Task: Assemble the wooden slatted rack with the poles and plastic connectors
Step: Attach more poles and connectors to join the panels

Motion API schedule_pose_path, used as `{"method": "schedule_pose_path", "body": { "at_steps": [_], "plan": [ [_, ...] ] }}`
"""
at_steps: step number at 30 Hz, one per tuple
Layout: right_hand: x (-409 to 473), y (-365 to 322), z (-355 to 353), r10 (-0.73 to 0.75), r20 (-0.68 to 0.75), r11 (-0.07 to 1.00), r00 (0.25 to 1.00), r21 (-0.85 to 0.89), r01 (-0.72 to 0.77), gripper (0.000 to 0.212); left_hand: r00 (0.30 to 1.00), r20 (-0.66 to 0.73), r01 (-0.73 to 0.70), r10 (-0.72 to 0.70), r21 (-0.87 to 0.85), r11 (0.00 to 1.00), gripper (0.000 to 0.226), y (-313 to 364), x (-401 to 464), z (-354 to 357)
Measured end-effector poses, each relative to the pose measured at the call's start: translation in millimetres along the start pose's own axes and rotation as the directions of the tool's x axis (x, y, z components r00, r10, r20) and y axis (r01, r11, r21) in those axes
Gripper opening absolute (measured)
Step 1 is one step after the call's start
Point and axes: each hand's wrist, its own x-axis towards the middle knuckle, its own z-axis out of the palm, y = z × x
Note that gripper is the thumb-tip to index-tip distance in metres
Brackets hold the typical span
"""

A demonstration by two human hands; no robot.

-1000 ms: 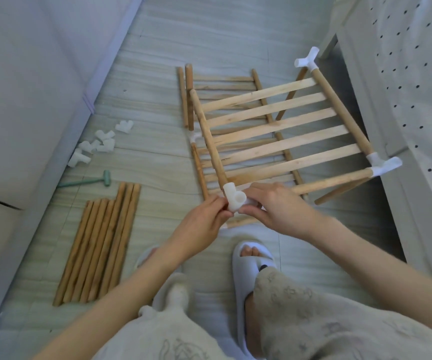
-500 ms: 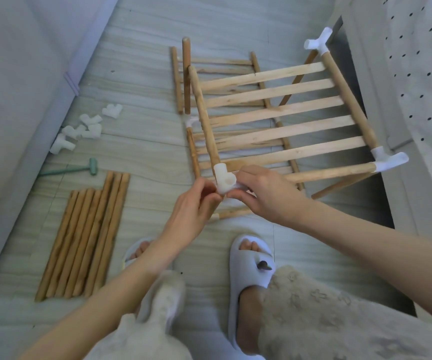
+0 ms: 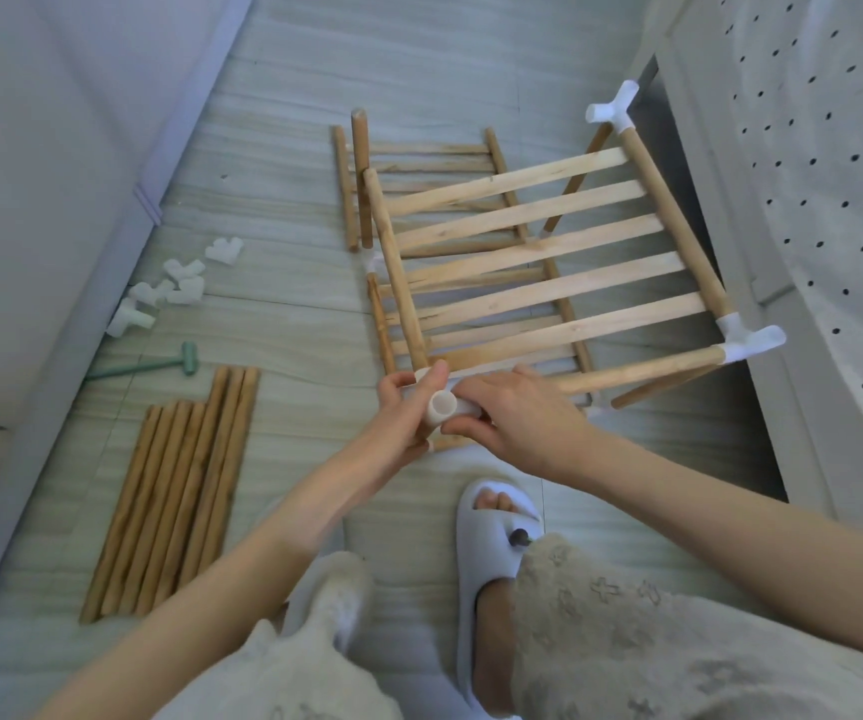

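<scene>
A wooden slatted panel (image 3: 533, 262) is raised above the floor, with white plastic connectors at its far right corner (image 3: 612, 109) and near right corner (image 3: 749, 343). At the near left corner a white connector (image 3: 442, 406) sits where the left rail meets the front pole (image 3: 642, 371). My left hand (image 3: 406, 413) grips this connector from the left, thumb on top. My right hand (image 3: 515, 420) pinches it from the right, over the pole's end. A second slatted panel (image 3: 419, 163) lies flat on the floor beneath.
A bundle of loose wooden poles (image 3: 180, 491) lies on the floor at left. Several spare white connectors (image 3: 175, 285) and a small green mallet (image 3: 159, 362) lie near the left wall. A white dotted bed (image 3: 824, 200) borders the right side. My slippered feet (image 3: 492, 522) stand below.
The connector has turned so that one open socket now faces the camera. Both hands closed more tightly round it, and the view moved slightly left.
</scene>
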Motion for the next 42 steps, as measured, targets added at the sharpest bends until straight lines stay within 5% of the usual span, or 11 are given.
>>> {"method": "schedule_pose_path", "body": {
  "at_steps": [3,8,13,17,20,23,25,34,42],
  "plan": [
    [-1,0,4,-0.016,-0.11,1.0,0.994,-0.007,0.015,0.054,0.998,0.0,-0.065,0.065,0.094,0.993,0.073,0,4,0],
    [-7,0,17,-0.026,-0.312,0.998,0.95,-0.058,0.008,0.04,0.989,-0.03,-0.134,0.144,0.227,0.965,0.057,-5,10,0],
    [-3,4,20,0.01,-0.275,0.999,0.961,-0.03,-0.019,0.04,0.982,-0.079,-0.15,0.171,0.22,0.964,0.032,-2,15,3],
    [-3,2,13,0.024,-0.174,1.0,0.984,0.003,-0.024,0.043,0.993,-0.053,-0.092,0.107,0.232,0.968,0.069,5,3,6],
    [1,-2,8,0.045,-0.103,0.998,0.994,0.042,-0.041,0.052,0.999,0.017,-0.043,0.042,0.101,0.994,0.036,12,0,1],
    [1,-2,9,0.011,-0.146,0.999,0.989,0.037,-0.005,0.051,0.993,0.095,0.073,-0.065,-0.088,0.993,0.02,20,1,-8],
    [3,0,8,0.008,-0.125,0.999,0.992,0.042,-0.003,0.056,0.991,0.072,0.122,-0.113,-0.129,0.984,0.031,26,6,-11],
    [8,2,10,-0.001,-0.222,0.999,0.975,-0.035,-0.007,0.025,0.996,-0.073,-0.048,0.048,-0.002,0.999,0.009,44,18,-12],
    [4,2,16,-0.008,-0.309,0.999,0.951,-0.032,-0.002,0.036,0.999,-0.007,-0.035,0.035,-0.062,0.997,0.022,46,21,-12]
  ]
}}
